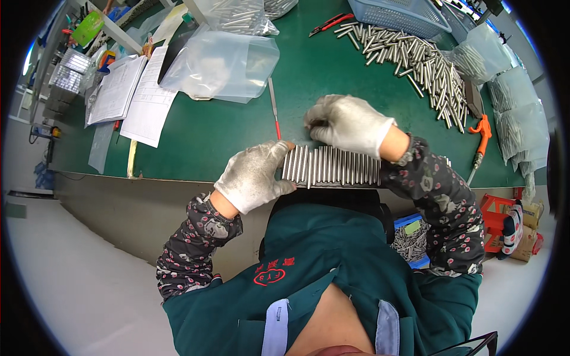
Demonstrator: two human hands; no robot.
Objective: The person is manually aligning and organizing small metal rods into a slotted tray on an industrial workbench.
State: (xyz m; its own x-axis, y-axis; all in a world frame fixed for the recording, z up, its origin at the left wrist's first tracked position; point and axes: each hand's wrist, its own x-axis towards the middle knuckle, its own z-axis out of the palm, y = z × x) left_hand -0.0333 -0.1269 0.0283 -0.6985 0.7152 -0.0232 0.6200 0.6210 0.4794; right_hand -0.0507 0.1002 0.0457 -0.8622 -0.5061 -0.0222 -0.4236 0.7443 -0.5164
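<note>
A row of slim, shiny metal pins (332, 166) lies side by side along the table's front edge. At its left end is my left hand (252, 178) in a whitish work glove, thumb and forefinger bracketing the end pins. Above the row hovers my right hand (350, 124), gloved the same way. Its fingers are curled together, and whatever they hold is hidden. My right forearm covers part of the row's right end. Just beyond the left hand lies a thin metal tool with a red handle (276, 121).
A loose heap of metal pins (427, 68) spreads at the far right, below a blue plastic basket (401, 16). An orange air gun (484, 133) and bagged pins (513, 118) lie further right. Clear plastic bags (231, 65) and papers (145, 98) occupy the left. A blue bin of pins (411, 240) stands below.
</note>
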